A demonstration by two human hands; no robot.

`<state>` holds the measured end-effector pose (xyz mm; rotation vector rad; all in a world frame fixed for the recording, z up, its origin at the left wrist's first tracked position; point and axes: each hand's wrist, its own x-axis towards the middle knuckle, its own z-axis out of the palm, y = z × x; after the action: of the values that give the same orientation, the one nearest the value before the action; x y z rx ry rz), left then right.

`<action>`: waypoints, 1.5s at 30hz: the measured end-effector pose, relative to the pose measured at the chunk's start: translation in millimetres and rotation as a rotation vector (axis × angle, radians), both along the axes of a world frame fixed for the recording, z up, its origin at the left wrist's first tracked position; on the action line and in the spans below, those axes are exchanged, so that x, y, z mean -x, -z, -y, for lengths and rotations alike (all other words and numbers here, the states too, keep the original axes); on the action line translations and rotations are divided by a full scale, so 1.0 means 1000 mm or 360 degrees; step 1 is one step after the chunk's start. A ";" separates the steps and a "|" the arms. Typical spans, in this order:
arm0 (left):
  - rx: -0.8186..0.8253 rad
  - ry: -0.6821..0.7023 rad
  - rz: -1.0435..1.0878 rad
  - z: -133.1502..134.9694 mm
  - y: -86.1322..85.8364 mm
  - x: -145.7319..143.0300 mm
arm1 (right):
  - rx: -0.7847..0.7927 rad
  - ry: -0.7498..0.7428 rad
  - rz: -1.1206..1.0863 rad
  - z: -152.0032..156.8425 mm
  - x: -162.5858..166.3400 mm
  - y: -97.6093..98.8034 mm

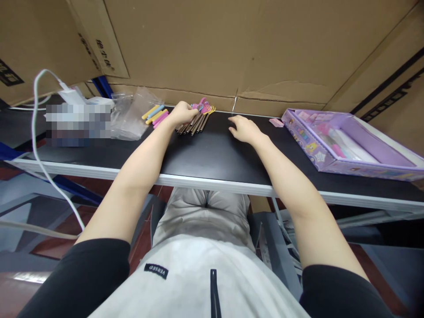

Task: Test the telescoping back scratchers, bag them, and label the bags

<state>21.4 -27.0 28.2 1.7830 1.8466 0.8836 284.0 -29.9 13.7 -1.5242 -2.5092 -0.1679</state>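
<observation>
Left fingers [193,114], nearly closed, touch brown sticks [195,125]; right fingers [235,119] part slightly.

One head-worn camera looks forward and down over the chest [185,274] onto the nearby tabletop [215,154].

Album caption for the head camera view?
Left hand touching slim brown bright-topped sticks; empty right hand over black tabletop.

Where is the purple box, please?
In the head view, the purple box sits at right on the black table, to the right of the right hand.
</observation>
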 end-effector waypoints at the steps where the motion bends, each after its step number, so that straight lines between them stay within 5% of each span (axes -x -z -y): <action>1: 0.0002 0.0029 0.0052 0.002 -0.001 -0.005 | -0.0032 -0.0045 -0.0023 0.000 0.002 0.001; 10: 0.0279 0.0545 0.0465 0.028 -0.009 -0.039 | -0.0275 -0.0390 -0.0191 -0.002 0.015 0.009; 17: 0.0366 0.0812 0.0484 0.029 -0.006 -0.046 | -0.0336 -0.0440 -0.0190 -0.007 0.016 0.006; 27: 0.0241 0.0644 -0.0053 0.031 -0.024 -0.018 | -0.0149 -0.0291 -0.0060 0.006 0.015 -0.007; 35: -0.0151 -0.0255 -0.0575 -0.013 -0.002 0.042 | 0.0008 -0.0200 -0.0066 0.000 0.008 -0.001; 45: 0.0113 -0.0257 -0.0827 -0.021 0.013 0.055 | 0.0024 -0.0225 -0.0061 -0.001 0.009 0.000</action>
<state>-33.6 -5.6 15.1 1.9697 2.3321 0.4165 275.3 -29.3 13.5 -1.3356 -2.5818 -0.0979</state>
